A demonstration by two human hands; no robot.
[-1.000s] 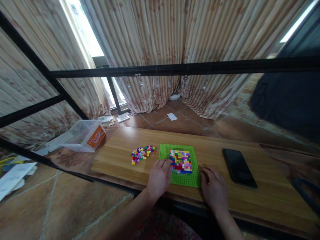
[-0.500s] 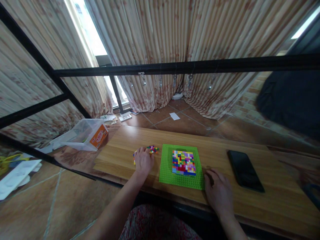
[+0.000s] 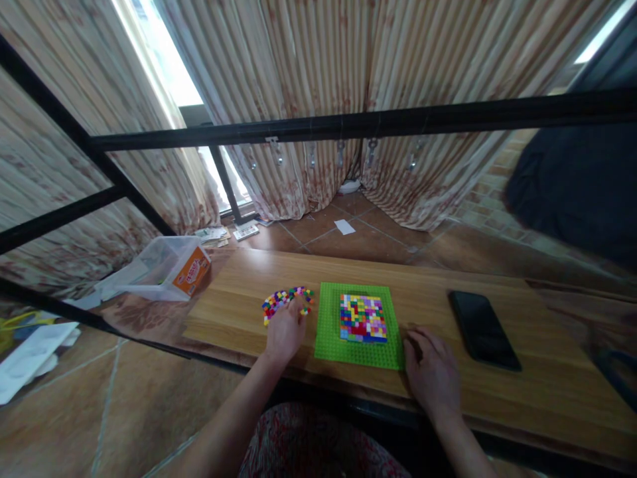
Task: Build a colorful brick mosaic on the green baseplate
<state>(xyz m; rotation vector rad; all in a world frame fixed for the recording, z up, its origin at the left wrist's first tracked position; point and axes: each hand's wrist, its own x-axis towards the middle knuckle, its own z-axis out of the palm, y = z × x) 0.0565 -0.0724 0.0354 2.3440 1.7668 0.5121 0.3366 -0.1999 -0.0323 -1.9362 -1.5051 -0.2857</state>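
My left hand (image 3: 287,330) is over a loose pile of small coloured building bricks (image 3: 273,303) on the wooden table. Its fingertips are drawn together in a pinch at the pile's right part; whatever is between them is too small to make out. Right of the pile lies a green studded baseplate (image 3: 328,342). A square block of many-coloured bricks (image 3: 363,318) is built up on its middle. My right hand (image 3: 434,368) rests on the table at the baseplate's right edge, fingers loosely curved, with a gap between thumb and forefinger and nothing seen inside.
A black phone (image 3: 484,330) lies on the table (image 3: 423,299) to the right. Beyond the left end stands a clear plastic box (image 3: 166,265) with an orange label. A black metal bar (image 3: 318,126) crosses behind the table, in front of striped curtains (image 3: 308,73). Papers lie on the tiled floor.
My left hand has drawn its fingers together and lifted off the bricks, so more of the pile shows, now spread out. My right hand keeps its place. The view has shifted slightly.
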